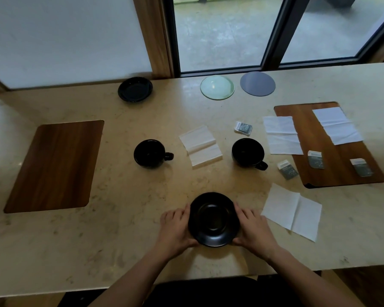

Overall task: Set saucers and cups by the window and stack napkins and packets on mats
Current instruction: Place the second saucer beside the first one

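Near saucer [213, 219]: black, glossy, round, near table [120, 251] edge, centre; left hand [175, 227] and right hand [253, 227] grip its rim, fingers curled on both sides; bare marble lies between it and two cups [150, 153] [248, 152]; second saucer [135, 89] far, by window [222, 32].

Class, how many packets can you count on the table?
4: two on the right mat, one beside that mat, one near the centre. None seem hidden.
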